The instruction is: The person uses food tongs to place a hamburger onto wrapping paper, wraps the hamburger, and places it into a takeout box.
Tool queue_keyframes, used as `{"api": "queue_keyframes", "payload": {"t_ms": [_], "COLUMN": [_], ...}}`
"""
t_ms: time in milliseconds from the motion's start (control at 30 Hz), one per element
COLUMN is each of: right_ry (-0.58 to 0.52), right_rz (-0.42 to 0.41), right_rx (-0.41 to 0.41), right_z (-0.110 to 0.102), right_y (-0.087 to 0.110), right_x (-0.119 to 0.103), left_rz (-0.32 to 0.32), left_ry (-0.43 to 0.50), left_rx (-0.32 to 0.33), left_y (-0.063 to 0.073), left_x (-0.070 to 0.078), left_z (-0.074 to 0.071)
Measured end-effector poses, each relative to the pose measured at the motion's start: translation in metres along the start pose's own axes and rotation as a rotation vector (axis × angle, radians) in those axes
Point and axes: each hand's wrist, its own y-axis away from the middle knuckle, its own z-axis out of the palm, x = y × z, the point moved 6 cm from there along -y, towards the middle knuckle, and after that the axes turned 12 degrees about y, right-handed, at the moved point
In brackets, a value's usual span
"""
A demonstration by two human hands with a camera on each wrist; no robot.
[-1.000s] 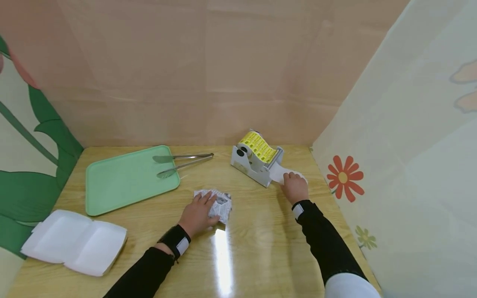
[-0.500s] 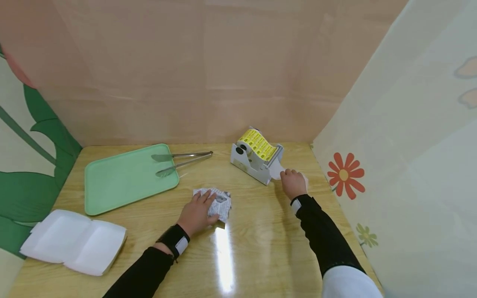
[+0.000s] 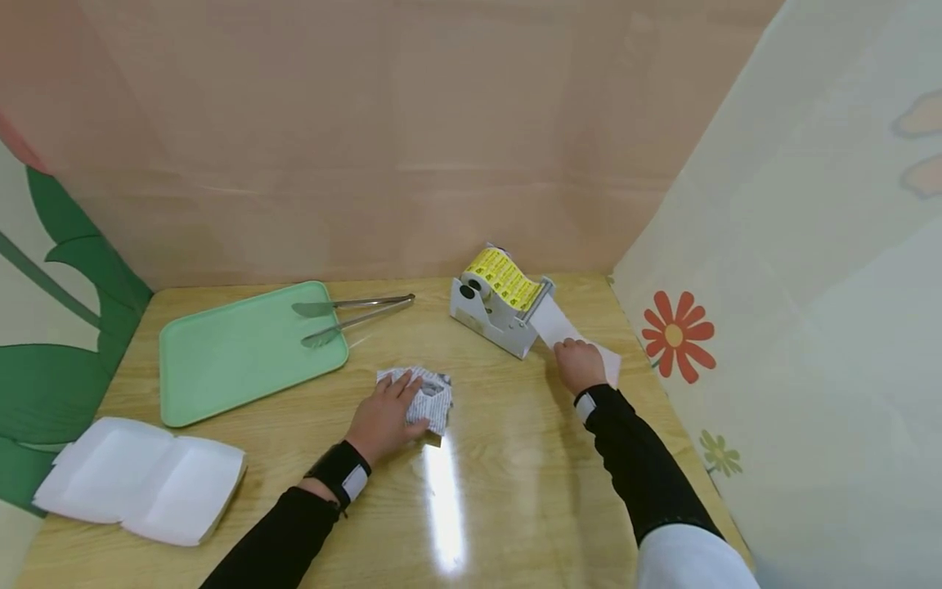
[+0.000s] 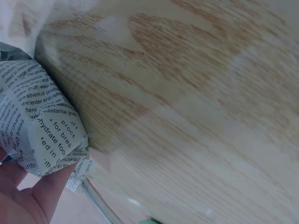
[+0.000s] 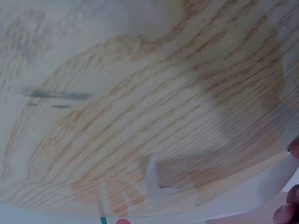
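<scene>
A small packet wrapped in newsprint-patterned paper (image 3: pixel 434 401) lies on the table, with my left hand (image 3: pixel 379 421) resting on it, fingers spread over its left part. In the left wrist view its printed paper (image 4: pixel 51 126) is creased and folded, and fingertips touch its side. My right hand (image 3: pixel 580 366) pinches a white strip of label tape (image 3: pixel 553 321) drawn out of a grey dispenser (image 3: pixel 508 327). A yellow printed roll (image 3: pixel 504 276) sits in that dispenser. The strip's loose end extends past the hand on the right. Only fingertips (image 5: pixel 284 213) show in the right wrist view.
A green tray (image 3: pixel 243 352) lies at the back left, with metal tongs (image 3: pixel 375 303) across its right edge. An opened white clamshell box (image 3: pixel 140 483) is at the front left. A pinkish-brown backdrop (image 3: pixel 397 139) and a flower-printed side sheet (image 3: pixel 809 327) border the table.
My right hand has drawn the strip out straighter and longer from the dispenser. My left hand stays on the packet. The head view has shifted slightly.
</scene>
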Motion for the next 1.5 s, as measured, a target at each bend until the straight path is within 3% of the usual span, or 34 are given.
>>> {"api": "queue_keyframes", "payload": {"t_ms": [567, 767, 1500], "right_ry": [-0.020, -0.033, 0.008], "right_rz": [0.000, -0.009, -0.021], "right_rx": [-0.202, -0.277, -0.303], "right_z": [-0.002, 0.006, 0.006], "right_y": [-0.008, -0.008, -0.005], "right_x": [-0.013, -0.012, -0.010], "left_rz": [0.005, 0.000, 0.014], "left_ry": [0.012, 0.011, 0.019], "left_rx": [0.012, 0.010, 0.015], "left_y": [0.000, 0.000, 0.001], "left_x": [0.000, 0.000, -0.002], "left_z": [0.000, 0.000, -0.002]}}
